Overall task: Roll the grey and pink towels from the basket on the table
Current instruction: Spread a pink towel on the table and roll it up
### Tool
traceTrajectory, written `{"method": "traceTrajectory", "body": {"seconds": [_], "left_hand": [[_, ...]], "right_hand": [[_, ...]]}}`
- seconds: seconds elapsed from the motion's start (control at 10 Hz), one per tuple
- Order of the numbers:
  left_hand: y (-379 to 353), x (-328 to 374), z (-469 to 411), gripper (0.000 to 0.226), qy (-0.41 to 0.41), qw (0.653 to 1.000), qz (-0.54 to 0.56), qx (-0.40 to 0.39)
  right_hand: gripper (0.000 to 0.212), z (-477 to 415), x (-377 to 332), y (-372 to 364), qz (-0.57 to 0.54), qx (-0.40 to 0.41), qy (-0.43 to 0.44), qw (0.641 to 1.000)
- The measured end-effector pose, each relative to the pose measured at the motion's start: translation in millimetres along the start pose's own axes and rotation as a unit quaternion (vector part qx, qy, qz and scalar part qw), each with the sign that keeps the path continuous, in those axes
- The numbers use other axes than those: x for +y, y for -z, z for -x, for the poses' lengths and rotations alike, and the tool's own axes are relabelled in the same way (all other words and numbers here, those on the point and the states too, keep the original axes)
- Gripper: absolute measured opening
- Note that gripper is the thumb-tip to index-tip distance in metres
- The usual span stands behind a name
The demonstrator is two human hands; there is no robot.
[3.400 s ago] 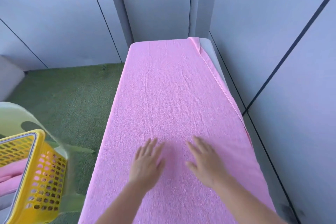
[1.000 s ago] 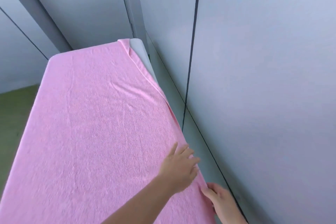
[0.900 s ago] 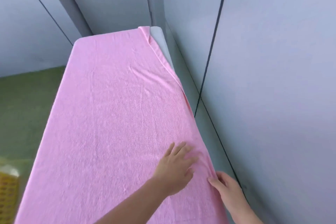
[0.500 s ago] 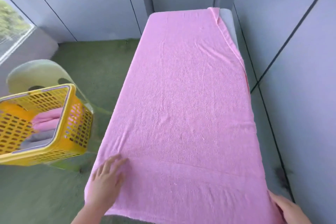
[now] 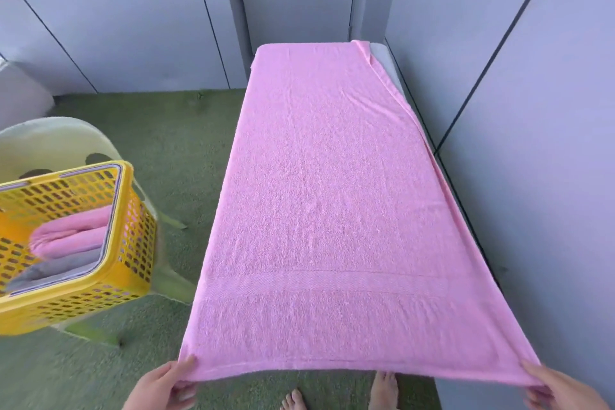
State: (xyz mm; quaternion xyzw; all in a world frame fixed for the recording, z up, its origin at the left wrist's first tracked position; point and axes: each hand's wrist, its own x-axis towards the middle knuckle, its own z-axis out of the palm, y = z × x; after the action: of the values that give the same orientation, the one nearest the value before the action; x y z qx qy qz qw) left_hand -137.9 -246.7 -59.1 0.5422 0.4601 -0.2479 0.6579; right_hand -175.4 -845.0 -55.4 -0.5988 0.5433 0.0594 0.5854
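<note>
While the pink towel (image 5: 332,193) lies spread flat along the table (image 5: 387,66), its long axis is seen to run straight away from the person, from the near hem to the far end by the wall. A banded strip crosses the towel near the near hem. At the far right corner a small fold is turned over, and a strip of bare table is left showing. The near left corner is pinched by the left hand (image 5: 163,386), thumb on top, and the near right corner by the right hand (image 5: 559,389). Half a second earlier the left hand was laid flat on the cloth; now the near hem is held up past the table's end. To the left, rolled towels are kept in the yellow basket (image 5: 129,243).
</note>
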Motion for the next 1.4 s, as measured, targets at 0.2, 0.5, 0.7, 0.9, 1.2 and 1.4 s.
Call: {"method": "traceTrajectory", "body": {"seconds": [0.2, 0.5, 0.7, 0.9, 1.2, 1.4], "left_hand": [[9, -1, -25, 0.037, 0.039, 0.988, 0.06, 0.137], [-26, 21, -33, 0.027, -0.039, 0.936, 0.346, 0.045], [-54, 13, -15, 0.027, -0.291, 0.95, -0.038, 0.108], [-41, 6, -19, 0.065, -0.463, 0.647, -0.591, 0.134], [-28, 20, -29, 0.015, -0.479, 0.601, -0.616, 0.174], [-7, 17, -44, 0.018, -0.522, 0.561, -0.629, 0.128]], "right_hand": [[0.02, -1, -9, -16, -0.143, 0.014, -0.07, 0.987], [0.046, -19, -52, -40, -0.305, -0.11, -0.069, 0.944], [0.025, -17, -55, -52, 0.103, -0.177, 0.258, 0.944], [0.064, -39, -41, -53, 0.519, -0.115, 0.525, 0.665], [0.037, -54, -57, -25, 0.527, -0.052, 0.54, 0.655], [0.03, -55, -44, -12, 0.547, -0.054, 0.521, 0.653]]}}
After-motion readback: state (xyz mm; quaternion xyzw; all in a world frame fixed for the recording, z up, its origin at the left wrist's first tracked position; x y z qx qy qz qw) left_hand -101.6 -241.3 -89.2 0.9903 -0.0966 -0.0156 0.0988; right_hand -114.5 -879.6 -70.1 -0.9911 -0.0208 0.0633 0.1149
